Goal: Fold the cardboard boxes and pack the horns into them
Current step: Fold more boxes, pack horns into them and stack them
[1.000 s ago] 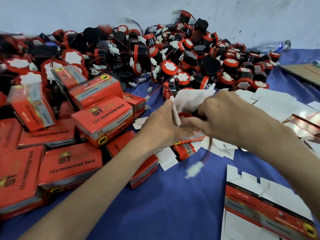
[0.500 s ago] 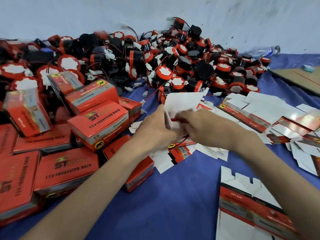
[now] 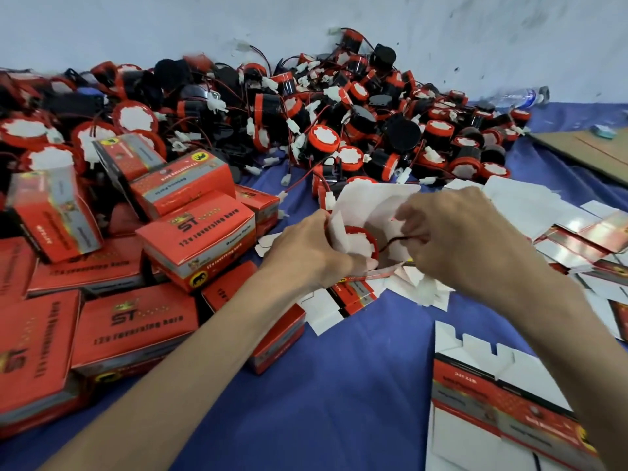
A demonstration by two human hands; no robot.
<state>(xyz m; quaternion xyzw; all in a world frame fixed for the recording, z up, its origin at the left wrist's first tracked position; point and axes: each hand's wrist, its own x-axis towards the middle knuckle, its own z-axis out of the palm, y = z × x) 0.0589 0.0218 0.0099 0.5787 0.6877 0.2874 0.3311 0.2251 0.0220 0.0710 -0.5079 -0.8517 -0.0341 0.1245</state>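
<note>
Now left hand (image 3: pixel 307 248) fingers grip the open box (image 3: pixel 370 205) holding a horn (image 3: pixel 360 241), right hand (image 3: pixel 452 239) fingers pinching its wire (image 3: pixel 399 240).

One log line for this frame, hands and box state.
step: packing horn | left hand: grips open box | right hand: pinches horn wire | horn: inside box | flaps: open

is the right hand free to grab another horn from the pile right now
Probably not yet. The right hand is pinching the wire of the horn in the open box. The pile lies just beyond, unblocked.
</note>
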